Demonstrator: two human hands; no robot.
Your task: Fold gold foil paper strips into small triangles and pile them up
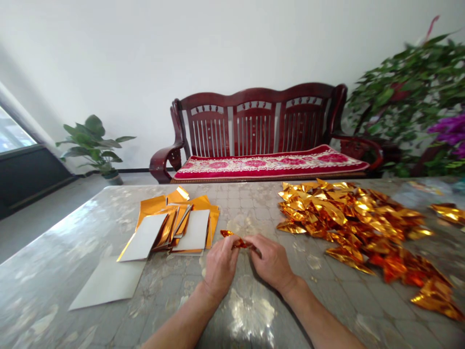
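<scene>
My left hand [220, 265] and my right hand [271, 261] meet over the middle of the table, fingers pinched together on a small piece of gold foil paper [234, 240] held between them. To the left lies a loose stack of flat gold foil sheets [174, 225], some turned white side up. On the right a large pile of folded gold foil pieces [348, 218] spreads across the table toward the near right.
The table [250, 310] has a glossy patterned top. A single white sheet [109, 283] lies near the left edge. Behind the table stand a dark wooden bench with a red cushion [261, 140], a potted plant [94, 143] at left and leafy plants [417, 97] at right.
</scene>
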